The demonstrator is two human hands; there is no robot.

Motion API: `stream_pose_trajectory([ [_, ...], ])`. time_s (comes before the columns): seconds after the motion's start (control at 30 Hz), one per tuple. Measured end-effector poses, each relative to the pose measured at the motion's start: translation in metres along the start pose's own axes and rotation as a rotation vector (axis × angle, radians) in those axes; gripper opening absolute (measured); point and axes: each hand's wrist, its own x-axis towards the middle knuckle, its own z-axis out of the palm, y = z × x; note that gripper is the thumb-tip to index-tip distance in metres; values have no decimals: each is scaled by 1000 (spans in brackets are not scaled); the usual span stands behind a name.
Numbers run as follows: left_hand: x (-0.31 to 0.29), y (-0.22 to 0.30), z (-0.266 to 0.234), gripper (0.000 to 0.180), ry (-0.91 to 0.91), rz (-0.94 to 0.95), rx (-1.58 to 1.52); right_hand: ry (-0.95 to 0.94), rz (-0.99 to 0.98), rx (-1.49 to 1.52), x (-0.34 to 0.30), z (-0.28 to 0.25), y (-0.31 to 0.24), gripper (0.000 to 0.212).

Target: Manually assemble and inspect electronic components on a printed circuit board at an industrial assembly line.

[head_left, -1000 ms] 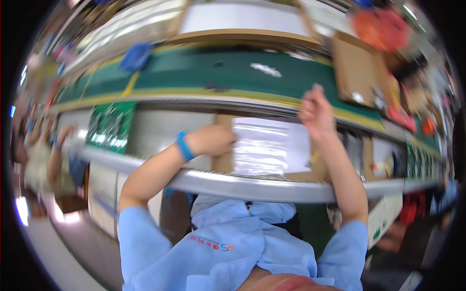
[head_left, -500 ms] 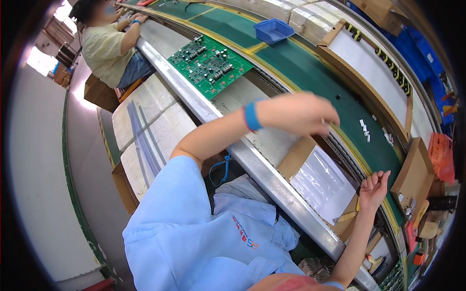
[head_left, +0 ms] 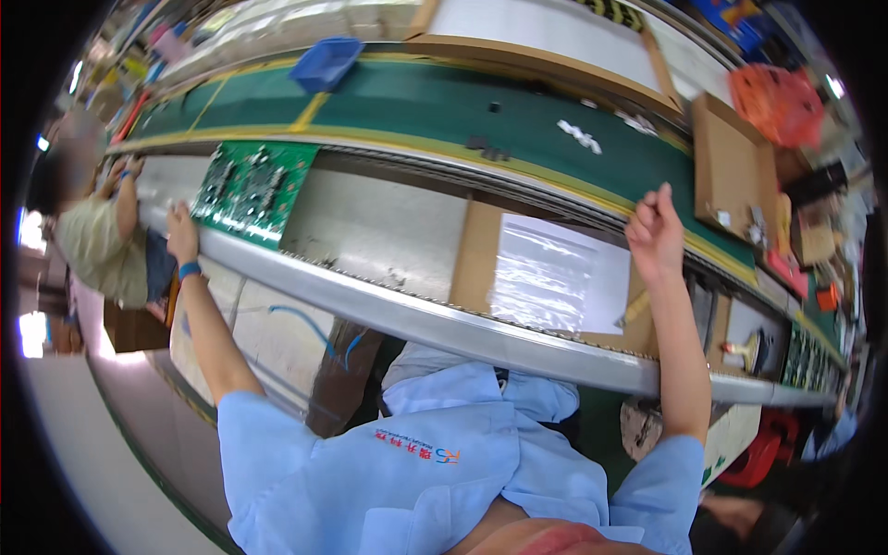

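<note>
My left hand, a blue band at its wrist, is at the near left corner of a green circuit board. Its fingers look parted and nothing shows in them; whether they touch the board is unclear. The board bears many small components and lies across the metal channel beside the belt. Over the belt's near edge at the right, my right hand is raised with fingers curled together. Anything they pinch is too small to make out. Small dark pieces and white pieces lie on the green belt.
A blue bin stands on the belt. Below my right hand, a clear plastic bag and white sheet lie on cardboard. An open carton and a red bag are at the right. Another person works at far left.
My left hand has swung from above the belt leftward to the board's corner. Dark pieces now show where it was. My view has turned left; my right hand stays raised, curled.
</note>
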Motion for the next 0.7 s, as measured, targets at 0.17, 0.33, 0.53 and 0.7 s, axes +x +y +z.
stream_pose_trajectory([
  [0.17,-8,0,-14,68,-29,64,-103,6,-1,-56,-1,-2,0,34],
  [0.33,-78,58,-38,60,-30,102,-203,44,-213,-650,-4,23,-14,22],
  [0.53,-172,137,-82,51,-197,396,-50,19,-556,-1353,61,20,-7,24],
  [0.7,-244,199,-107,45,-294,707,-121,117,-450,-1682,78,44,-2,30],
])
